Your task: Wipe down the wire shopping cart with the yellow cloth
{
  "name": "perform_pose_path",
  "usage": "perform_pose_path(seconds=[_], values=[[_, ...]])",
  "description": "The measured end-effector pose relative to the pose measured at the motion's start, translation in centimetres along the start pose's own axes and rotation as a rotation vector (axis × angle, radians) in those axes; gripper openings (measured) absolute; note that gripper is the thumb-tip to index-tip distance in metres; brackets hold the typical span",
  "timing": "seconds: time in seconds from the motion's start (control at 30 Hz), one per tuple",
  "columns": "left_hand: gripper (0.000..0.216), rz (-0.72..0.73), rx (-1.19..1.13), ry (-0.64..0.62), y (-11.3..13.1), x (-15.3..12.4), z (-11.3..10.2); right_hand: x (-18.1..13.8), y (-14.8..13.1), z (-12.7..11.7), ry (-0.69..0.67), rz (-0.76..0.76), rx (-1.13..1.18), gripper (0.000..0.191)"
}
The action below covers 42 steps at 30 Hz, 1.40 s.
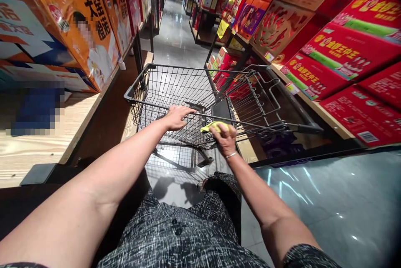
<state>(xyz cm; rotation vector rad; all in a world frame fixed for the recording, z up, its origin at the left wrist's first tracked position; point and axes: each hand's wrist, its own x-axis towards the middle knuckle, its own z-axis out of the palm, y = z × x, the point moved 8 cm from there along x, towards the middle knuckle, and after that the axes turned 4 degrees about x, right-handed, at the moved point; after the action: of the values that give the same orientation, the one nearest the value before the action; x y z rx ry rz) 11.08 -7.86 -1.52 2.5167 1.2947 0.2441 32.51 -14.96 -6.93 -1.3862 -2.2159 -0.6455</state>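
A black wire shopping cart point(175, 68) stands crosswise in front of me, its handle end to the right. My left hand point(178, 117) is closed over the near top rim of its basket, fingers pointing right. My right hand point(226, 135) grips a yellow cloth point(213, 127) at the same rim, a short way to the right. The cloth is bunched, and part of it is hidden under the fingers. Bare wire mesh shows through the basket.
Wooden shelves flank the aisle. Orange cartons point(78, 29) are stacked at left, red boxes point(335, 57) at right. A shiny tiled floor point(175, 42) runs ahead between the shelves. A wooden shelf edge point(313, 111) lies close behind the cart's handle end.
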Motion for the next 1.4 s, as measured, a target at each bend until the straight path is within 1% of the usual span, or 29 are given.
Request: perform_pose_path(seconds=[0.07,0.1,0.17,0.2,0.23,0.27,0.3,0.37,0.43,0.47,0.53,0.6,0.67,0.73,0.8,0.83,0.9,1.0,1.07,1.13,1.17,1.2,1.23,1.27,1.33,1.4], values=[[0.067,-0.018,-0.010,-0.010,-0.1,-0.1,-0.2,0.8,2.2,-3.6,0.146,0.054,-0.037,0.039],[0.067,-0.027,-0.014,-0.015,-0.1,-0.2,-0.2,1.1,2.8,-4.7,0.192,0.079,-0.037,0.038],[0.064,-0.036,-0.016,-0.027,-0.2,-0.3,-0.4,1.3,3.1,-5.7,0.255,0.130,-0.013,0.036],[0.063,-0.037,-0.017,-0.032,-0.2,-0.3,-0.5,1.3,2.8,-5.5,0.268,0.155,0.007,0.036],[0.061,-0.036,-0.019,-0.037,-0.2,-0.3,-0.6,1.3,2.1,-4.7,0.258,0.176,0.028,0.036],[0.060,-0.037,-0.022,-0.041,-0.3,-0.3,-0.6,1.1,1.1,-3.3,0.221,0.195,0.047,0.036],[0.059,-0.040,-0.026,-0.045,-0.4,-0.3,-0.6,0.9,-0.1,-1.5,0.155,0.210,0.063,0.037],[0.059,-0.046,-0.031,-0.050,-0.6,-0.2,-0.6,0.0,-3.0,3.0,-0.043,0.210,0.090,0.038],[0.059,-0.052,-0.028,-0.048,-0.8,-0.1,-0.5,-1.7,-6.2,7.6,-0.276,0.152,0.122,0.039],[0.059,-0.054,-0.024,-0.044,-0.9,-0.1,-0.5,-2.7,-7.7,9.5,-0.373,0.111,0.141,0.038],[0.059,-0.059,-0.018,-0.032,-1.1,0.0,-0.5,-4.7,-9.6,11.7,-0.494,0.038,0.175,0.033],[0.059,-0.068,-0.013,-0.028,-1.2,0.0,-0.4,-5.9,-9.8,12.2,-0.524,0.015,0.189,0.029],[0.058,-0.071,-0.011,-0.029,-1.2,0.0,-0.4,-6.3,-8.8,11.7,-0.527,0.018,0.188,0.031],[0.056,-0.072,-0.013,-0.026,-1.3,-0.1,-0.6,-6.1,-7.0,10.5,-0.524,0.022,0.173,0.036],[0.055,-0.072,-0.010,-0.019,-1.4,-0.2,-0.7,-5.5,-4.7,8.5,-0.493,0.018,0.145,0.039],[0.056,-0.071,-0.008,-0.014,-1.6,-0.2,-0.8,-5.1,-3.3,7.2,-0.455,0.021,0.122,0.039],[0.058,-0.060,0.003,-0.013,-1.8,-0.2,-0.8,-4.3,-0.3,3.7,-0.331,0.049,0.058,0.039],[0.060,-0.032,0.015,-0.029,-2.3,-0.2,-0.8,-3.2,4.2,-2.5,-0.095,0.146,-0.056,0.037],[0.058,-0.027,0.009,-0.032,-2.8,-0.2,-0.9,-2.7,6.7,-6.2,0.051,0.217,-0.117,0.035],[0.055,-0.038,-0.009,-0.025,-3.3,-0.2,-1.0,-2.5,8.2,-8.9,0.182,0.282,-0.162,0.033],[0.053,-0.052,-0.021,-0.022,-3.7,-0.2,-1.1,-2.5,8.5,-9.5,0.231,0.308,-0.172,0.033],[0.051,-0.071,-0.034,-0.018,-4.0,-0.1,-1.2,-2.6,8.5,-9.7,0.261,0.329,-0.172,0.032],[0.050,-0.095,-0.046,-0.012,-4.5,-0.1,-1.3,-2.7,8.1,-9.3,0.266,0.343,-0.159,0.033],[0.048,-0.118,-0.057,-0.007,-4.9,-0.1,-1.4,-2.9,7.4,-8.4,0.242,0.349,-0.133,0.033],[0.045,-0.143,-0.072,0.003,-5.6,-0.1,-1.7,-3.6,5.0,-5.2,0.132,0.329,-0.055,0.037],[0.044,-0.129,-0.088,0.007,-5.9,0.1,-2.0,-4.5,1.7,-0.9,-0.017,0.274,0.034,0.041]])
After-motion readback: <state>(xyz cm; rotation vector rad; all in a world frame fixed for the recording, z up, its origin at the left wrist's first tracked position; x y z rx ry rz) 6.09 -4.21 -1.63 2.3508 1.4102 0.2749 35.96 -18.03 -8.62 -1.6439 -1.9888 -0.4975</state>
